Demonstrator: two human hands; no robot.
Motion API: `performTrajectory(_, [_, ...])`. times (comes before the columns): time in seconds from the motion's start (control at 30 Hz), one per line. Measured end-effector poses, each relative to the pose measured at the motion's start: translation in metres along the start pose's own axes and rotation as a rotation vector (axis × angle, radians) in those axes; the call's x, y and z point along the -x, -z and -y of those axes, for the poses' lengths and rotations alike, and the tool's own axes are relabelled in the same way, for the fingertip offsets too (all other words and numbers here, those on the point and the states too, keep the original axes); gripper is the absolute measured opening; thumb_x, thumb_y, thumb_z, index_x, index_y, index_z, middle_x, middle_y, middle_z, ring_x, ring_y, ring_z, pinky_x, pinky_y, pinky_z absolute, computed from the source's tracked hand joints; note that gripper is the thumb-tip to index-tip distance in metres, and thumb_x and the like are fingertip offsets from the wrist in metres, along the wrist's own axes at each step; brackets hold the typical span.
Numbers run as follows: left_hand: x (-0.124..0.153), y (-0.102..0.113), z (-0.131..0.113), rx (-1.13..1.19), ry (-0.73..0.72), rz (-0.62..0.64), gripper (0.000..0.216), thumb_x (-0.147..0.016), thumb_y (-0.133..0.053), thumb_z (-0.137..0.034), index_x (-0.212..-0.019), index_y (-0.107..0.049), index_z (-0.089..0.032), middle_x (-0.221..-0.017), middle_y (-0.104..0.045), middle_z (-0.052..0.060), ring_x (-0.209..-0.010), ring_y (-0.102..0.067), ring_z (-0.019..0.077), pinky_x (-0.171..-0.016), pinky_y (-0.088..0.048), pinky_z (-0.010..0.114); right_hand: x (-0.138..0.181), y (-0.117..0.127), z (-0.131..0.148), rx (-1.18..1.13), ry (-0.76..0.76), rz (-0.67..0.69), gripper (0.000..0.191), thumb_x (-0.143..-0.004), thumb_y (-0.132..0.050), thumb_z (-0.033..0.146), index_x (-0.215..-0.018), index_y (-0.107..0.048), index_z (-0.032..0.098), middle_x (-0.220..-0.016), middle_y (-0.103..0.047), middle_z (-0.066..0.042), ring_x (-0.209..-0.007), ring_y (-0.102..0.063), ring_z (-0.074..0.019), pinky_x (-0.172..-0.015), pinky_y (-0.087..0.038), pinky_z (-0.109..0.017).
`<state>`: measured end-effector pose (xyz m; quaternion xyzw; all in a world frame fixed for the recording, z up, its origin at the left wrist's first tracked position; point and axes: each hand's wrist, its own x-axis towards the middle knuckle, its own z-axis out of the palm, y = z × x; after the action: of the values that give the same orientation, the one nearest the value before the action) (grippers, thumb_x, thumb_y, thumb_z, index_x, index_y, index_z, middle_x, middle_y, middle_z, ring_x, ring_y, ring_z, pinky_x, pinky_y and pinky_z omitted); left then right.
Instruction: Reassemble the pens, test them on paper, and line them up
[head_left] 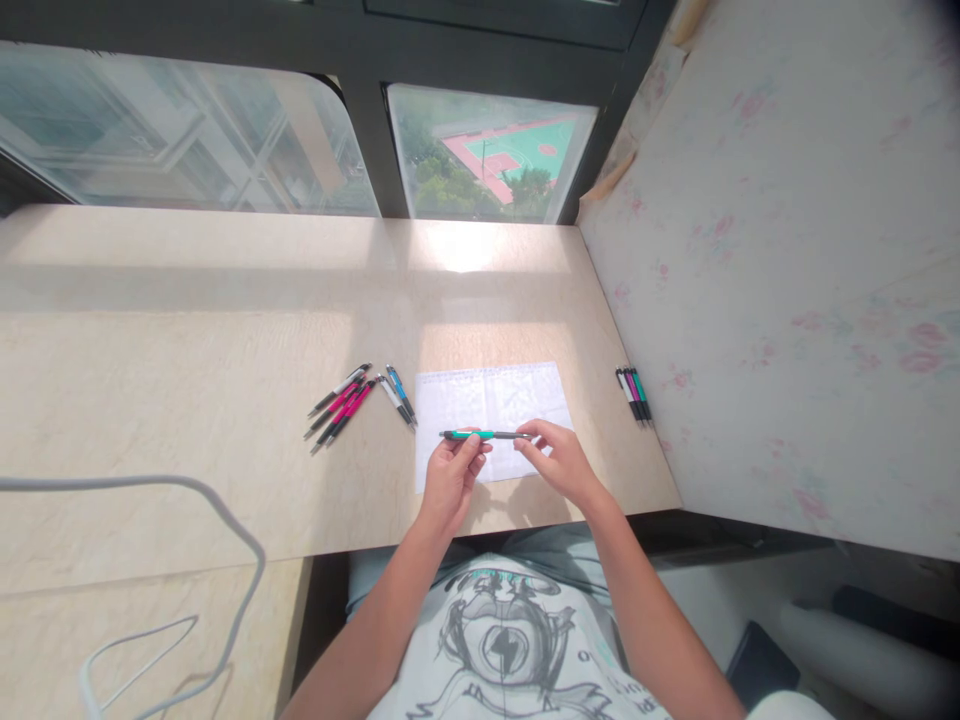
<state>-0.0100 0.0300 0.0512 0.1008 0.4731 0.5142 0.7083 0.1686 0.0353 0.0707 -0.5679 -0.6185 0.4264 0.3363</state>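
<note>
My left hand (452, 473) and my right hand (559, 462) hold a teal and black pen (484, 435) level between them, just above a white sheet of paper (491, 400) on the stone counter (225, 380). The left fingers pinch the teal end of the barrel. Fingertips of the right hand pinch the dark end. Both hands hover over the near edge of the paper.
Several pens, pink, black and blue (352, 400), lie loose to the left of the paper. Three more pens (634, 395) lie by the floral wall (787, 280) on the right. A white cable (187, 560) loops at the near left. Windows run behind the counter.
</note>
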Motion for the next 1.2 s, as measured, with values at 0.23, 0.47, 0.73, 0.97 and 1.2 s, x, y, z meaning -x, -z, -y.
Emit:
performTrajectory(0.23, [0.002,0.000,0.000,-0.011,0.003,-0.001,0.028,-0.066,-0.082,-0.024,-0.088,-0.067,-0.015,-0.081,-0.070,0.002,-0.068,-0.064,0.0083,-0.061,-0.048,0.017,0.001,0.000,0.002,-0.015,0.002,-0.001,0.028,-0.086,-0.057,0.047,-0.082,-0.071,0.023,-0.084,-0.072,-0.004,-0.076,-0.064,-0.0198,-0.064,-0.046,-0.028])
performTrajectory(0.47, [0.005,-0.004,-0.001,-0.024,0.011,0.005,0.029,-0.066,-0.082,-0.023,-0.089,-0.068,-0.015,-0.080,-0.070,0.003,-0.068,-0.063,0.0091,-0.062,-0.047,0.018,0.001,-0.001,0.000,-0.013,0.014,-0.021,0.038,-0.094,-0.046,0.045,-0.071,-0.066,0.022,-0.073,-0.068,-0.003,-0.071,-0.062,-0.0183,-0.066,-0.045,-0.029])
performTrajectory(0.73, [0.004,-0.005,0.004,-0.030,0.015,0.016,0.030,-0.066,-0.082,-0.025,-0.090,-0.066,-0.015,-0.082,-0.070,0.002,-0.069,-0.063,0.0081,-0.063,-0.048,0.017,0.003,-0.001,-0.006,0.122,0.073,-0.090,0.046,-0.096,-0.042,0.041,-0.059,-0.059,0.020,-0.059,-0.059,-0.001,-0.058,-0.054,-0.0141,-0.062,-0.041,-0.027])
performTrajectory(0.97, [0.004,-0.004,0.006,-0.032,0.015,0.006,0.029,-0.066,-0.082,-0.025,-0.089,-0.067,-0.015,-0.080,-0.069,0.001,-0.068,-0.062,0.0071,-0.061,-0.047,0.016,0.002,-0.001,-0.010,0.111,0.153,-0.096,0.028,-0.093,-0.051,0.039,-0.076,-0.063,0.021,-0.076,-0.065,-0.003,-0.072,-0.059,-0.0171,-0.064,-0.045,-0.028])
performTrajectory(1.2, [0.004,-0.004,0.004,-0.031,0.010,0.002,0.028,-0.067,-0.081,-0.024,-0.089,-0.067,-0.014,-0.080,-0.069,0.001,-0.068,-0.062,0.0070,-0.060,-0.047,0.015,0.003,-0.002,-0.013,0.069,0.139,-0.038,0.026,-0.094,-0.049,0.039,-0.085,-0.067,0.021,-0.087,-0.068,-0.004,-0.080,-0.061,-0.0179,-0.064,-0.045,-0.027])
